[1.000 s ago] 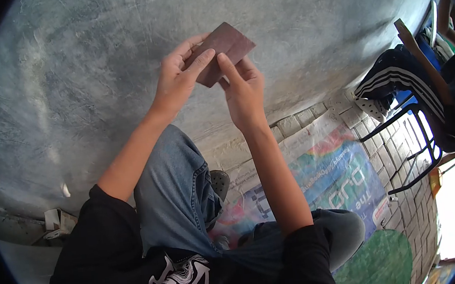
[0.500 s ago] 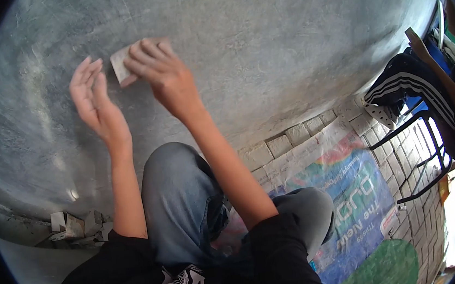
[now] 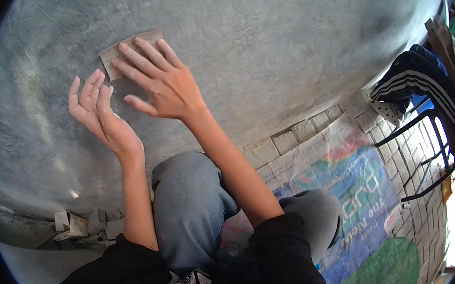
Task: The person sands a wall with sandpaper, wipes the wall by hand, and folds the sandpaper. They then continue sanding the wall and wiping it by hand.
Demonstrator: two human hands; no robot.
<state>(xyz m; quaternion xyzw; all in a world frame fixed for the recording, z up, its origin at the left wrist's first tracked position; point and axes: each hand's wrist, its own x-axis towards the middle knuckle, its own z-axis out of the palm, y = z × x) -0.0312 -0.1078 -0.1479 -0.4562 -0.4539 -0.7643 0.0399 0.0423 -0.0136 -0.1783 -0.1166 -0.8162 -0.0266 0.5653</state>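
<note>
head view: upper left of the frame, the right hand (image 3: 164, 85) lies flat, fingers spread, over the brown paper (image 3: 111, 65) against the grey wall (image 3: 262, 45), not gripping it. the left hand (image 3: 107, 120), half curled and seemingly empty, is just beside. lacking a thumb's hold, the paper could slip or fold at its left corner, scraping fingertips.

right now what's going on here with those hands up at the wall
A person with bent knees has the right hand, fingers spread, over a small brown sheet that lies against the grey wall. The left hand is open beside it, holding nothing; whether it touches the wall is unclear. A printed banner covers part of the floor, and another person's striped trousers show off to the right.
</note>
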